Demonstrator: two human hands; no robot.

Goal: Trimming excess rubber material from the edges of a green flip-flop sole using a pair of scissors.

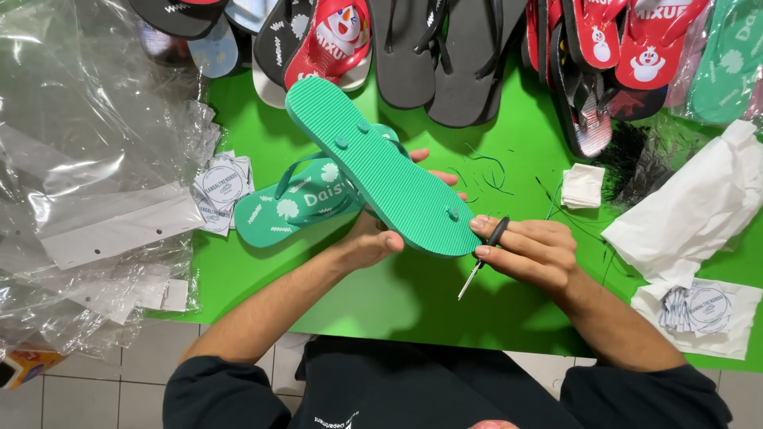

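**Hands on a green flip-flop**

Left hand [373,238] grips a green flip-flop [381,171] from beneath, sole turned up, above the green table [413,302]. Right hand [532,254] is closed on a small black-handled tool [485,254] just beside the sole's heel. A second green flip-flop [298,202] lies underneath.

A green surface [413,302] carries a row of flip-flops along its far edge: black ones [445,56] in the middle, red ones with a white snowman print [628,40] to the right, a red one [338,36] left of the black. Clear plastic bags [87,183] pile up at the left, with a stack of round-printed paper tags [222,187] just beside them. At the right lie white tissue paper [691,214], a small white folded square [584,185] and more tags [703,310]. Dark thread scraps [489,171] lie near the middle.
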